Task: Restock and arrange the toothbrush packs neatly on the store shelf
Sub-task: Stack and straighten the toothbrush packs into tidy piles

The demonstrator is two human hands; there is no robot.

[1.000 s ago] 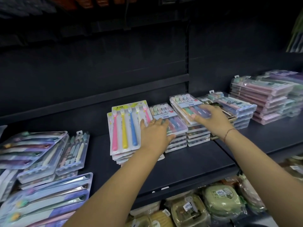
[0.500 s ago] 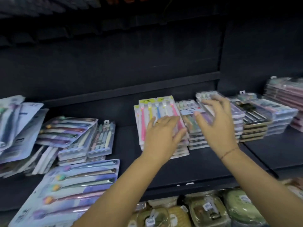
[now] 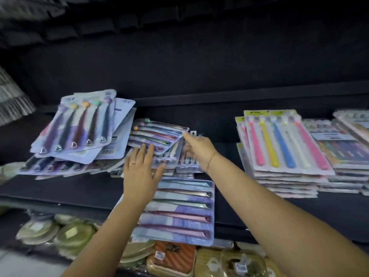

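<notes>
A loose pile (image 3: 79,126) of toothbrush packs sprawls toward the shelf's (image 3: 60,190) left end. The left hand (image 3: 139,172), fingers spread and straight, lies over the middle packs, above a big pack (image 3: 179,210) overhanging the front edge. The right hand (image 3: 197,148) stretches its forefinger to a tilted pack (image 3: 157,134); whether it grips anything I cannot tell. Neat stacks (image 3: 283,140) stand at the right.

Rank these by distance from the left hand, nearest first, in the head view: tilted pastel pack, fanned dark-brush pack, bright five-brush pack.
1. Tilted pastel pack: just beyond the left hand.
2. Fanned dark-brush pack: to its left.
3. Bright five-brush pack: far right.
</notes>
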